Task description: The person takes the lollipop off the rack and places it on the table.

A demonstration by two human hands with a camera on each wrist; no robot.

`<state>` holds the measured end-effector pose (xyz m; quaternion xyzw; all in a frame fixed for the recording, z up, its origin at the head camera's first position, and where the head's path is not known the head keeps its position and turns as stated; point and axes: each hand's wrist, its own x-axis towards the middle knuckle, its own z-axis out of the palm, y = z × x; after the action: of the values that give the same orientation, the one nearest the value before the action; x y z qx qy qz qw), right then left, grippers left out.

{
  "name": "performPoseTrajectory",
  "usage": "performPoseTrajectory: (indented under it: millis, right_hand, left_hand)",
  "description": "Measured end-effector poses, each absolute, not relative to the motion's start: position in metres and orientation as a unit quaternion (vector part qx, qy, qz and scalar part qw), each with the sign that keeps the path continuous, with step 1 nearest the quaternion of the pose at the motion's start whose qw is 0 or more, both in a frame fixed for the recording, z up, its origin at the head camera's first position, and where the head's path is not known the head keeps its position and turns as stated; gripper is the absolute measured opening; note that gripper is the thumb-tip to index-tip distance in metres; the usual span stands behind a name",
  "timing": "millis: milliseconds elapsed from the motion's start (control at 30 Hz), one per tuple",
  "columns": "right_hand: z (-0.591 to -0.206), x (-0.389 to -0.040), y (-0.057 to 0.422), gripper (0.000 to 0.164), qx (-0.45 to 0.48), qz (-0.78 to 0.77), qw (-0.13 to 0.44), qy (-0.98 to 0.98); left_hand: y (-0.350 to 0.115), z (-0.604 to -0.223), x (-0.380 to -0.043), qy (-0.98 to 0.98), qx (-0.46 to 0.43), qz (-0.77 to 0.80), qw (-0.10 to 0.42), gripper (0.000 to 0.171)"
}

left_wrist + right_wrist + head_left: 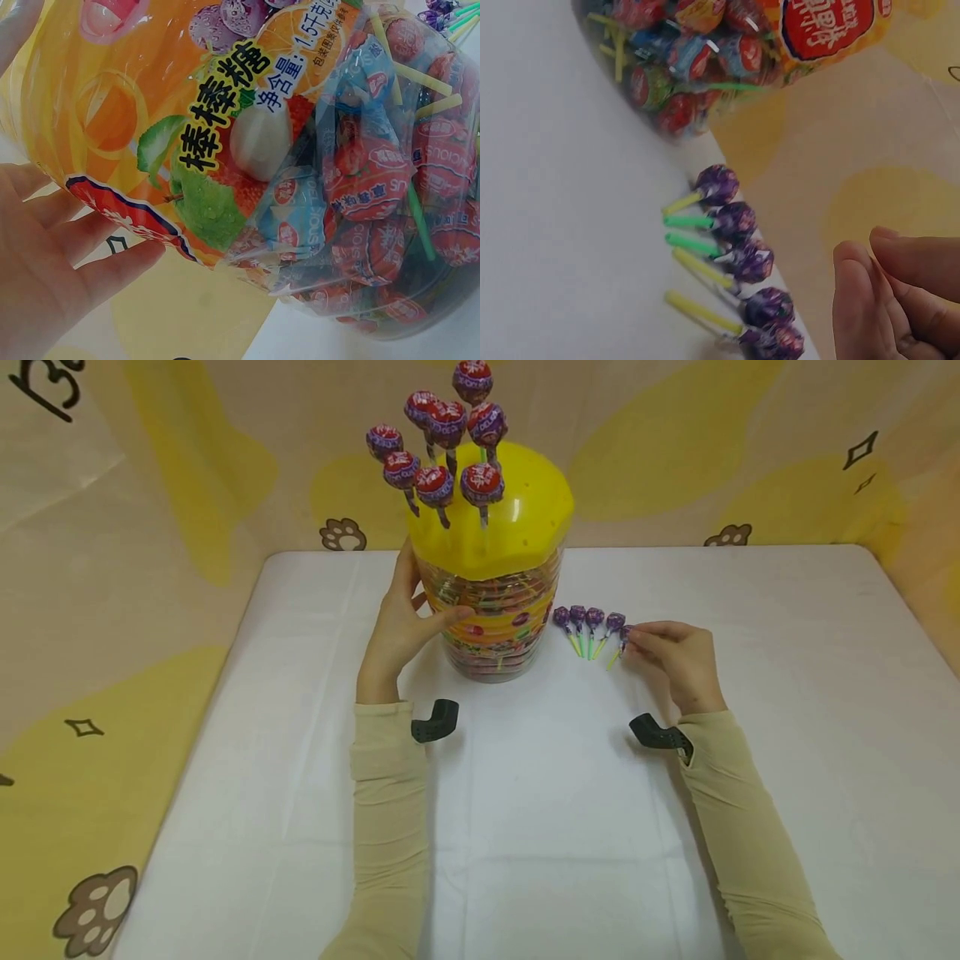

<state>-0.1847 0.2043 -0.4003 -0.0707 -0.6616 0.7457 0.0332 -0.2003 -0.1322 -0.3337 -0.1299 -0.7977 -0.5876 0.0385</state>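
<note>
A clear jar (pixel 498 652) with a fruit-printed label and a yellow domed lid (pixel 528 522) stands upright, full of wrapped lollipops. Several purple-and-red lollipops (pixel 446 425) stick up from its lid. My left hand (pixel 393 627) holds the jar's left side, thumb in front and fingers farther round; the left wrist view shows its fingers against the label (pixel 217 150). Right of the jar, several purple lollipops (pixel 751 260) lie in a row with yellow and green sticks. At the row's right end is my right hand (pixel 678 664); in the right wrist view its bent fingers appear apart from the lollipops.
A white cloth (pixel 555 827) covers the table. Behind and to the left hangs a yellow-and-cream patterned backdrop (pixel 675 435). Each wrist carries a black camera mount, one on the left (pixel 437 722) and one on the right (pixel 660 733).
</note>
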Motion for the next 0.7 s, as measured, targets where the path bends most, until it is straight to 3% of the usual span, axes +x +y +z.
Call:
performPoseTrajectory:
  millis: [700]
  right_hand:
    - [-0.315,-0.182,0.156,0.015,0.070,0.783,0.093,-0.611]
  left_hand:
    - [-0.134,-0.334,-0.201,-0.793,-0.128,-0.594,0.032,0.099]
